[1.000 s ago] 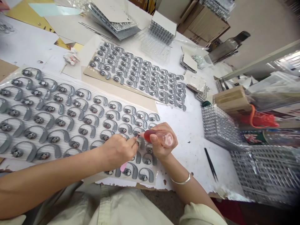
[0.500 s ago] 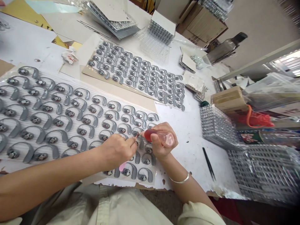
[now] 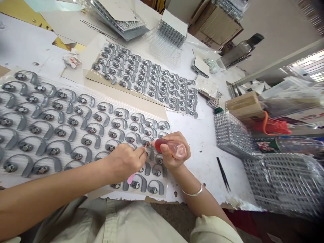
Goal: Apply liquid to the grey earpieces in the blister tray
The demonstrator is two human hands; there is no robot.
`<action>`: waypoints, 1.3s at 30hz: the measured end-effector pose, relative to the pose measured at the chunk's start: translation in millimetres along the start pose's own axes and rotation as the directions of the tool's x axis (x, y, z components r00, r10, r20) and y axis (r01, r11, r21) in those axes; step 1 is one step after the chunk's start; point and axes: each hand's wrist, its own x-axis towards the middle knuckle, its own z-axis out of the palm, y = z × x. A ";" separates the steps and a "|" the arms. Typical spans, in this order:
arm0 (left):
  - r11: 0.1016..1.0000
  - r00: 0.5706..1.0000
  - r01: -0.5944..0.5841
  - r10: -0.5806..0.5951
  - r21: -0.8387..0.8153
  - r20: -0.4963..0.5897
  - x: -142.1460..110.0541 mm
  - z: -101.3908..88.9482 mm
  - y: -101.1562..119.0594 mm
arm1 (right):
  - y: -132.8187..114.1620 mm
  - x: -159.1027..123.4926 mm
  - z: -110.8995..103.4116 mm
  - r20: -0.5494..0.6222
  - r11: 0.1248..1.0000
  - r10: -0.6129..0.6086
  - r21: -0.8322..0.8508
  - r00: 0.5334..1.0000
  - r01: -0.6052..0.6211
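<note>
My right hand [image 3: 174, 160] is wrapped round a small clear squeeze bottle with a red front part [image 3: 170, 147], tilted with its nozzle pointing left. My left hand [image 3: 126, 160] pinches a thin tool with a pink flat end [image 3: 131, 178] showing below the fist. Its fine tip meets the bottle's nozzle, or nearly so, over one of the grey ear-hook earphone shells [image 3: 89, 156]. Those shells lie in rows on a white ribbed sheet [image 3: 100, 101], each with a round metallic part at one end. Both hands hide some shells beneath them.
Behind lies a second board of similar grey ear-hook shells [image 3: 154, 81]. Black tweezers [image 3: 223, 173] rest to the right, beside stacked clear trays [image 3: 280, 182]. Crumpled tissue [image 3: 72, 60] sits at the left. A dark bottle [image 3: 239, 52] and cardboard boxes [image 3: 219, 25] stand at the back.
The whole view has shifted slightly left. Both hands keep nearly the same pose and place over the shells, still holding the bottle and the pink-ended tool.
</note>
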 end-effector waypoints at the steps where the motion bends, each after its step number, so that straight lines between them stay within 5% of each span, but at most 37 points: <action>1: 1.000 1.000 0.000 0.000 -0.004 -0.002 -0.3 0.1 0.0 | -0.2 0.0 -0.1 0.001 1.000 -0.004 -0.006 1.000 0.004; 12: 1.000 1.000 -0.022 0.022 -0.015 -0.001 -0.4 -2.1 -1.9 | 7.6 -6.3 -1.6 -0.134 0.999 -0.043 -0.001 0.990 0.044; 39: 0.998 0.994 -0.011 0.018 -0.063 0.106 0.6 -7.5 -5.9 | 6.1 -6.3 -2.8 -0.059 0.994 -0.074 -0.084 0.996 0.068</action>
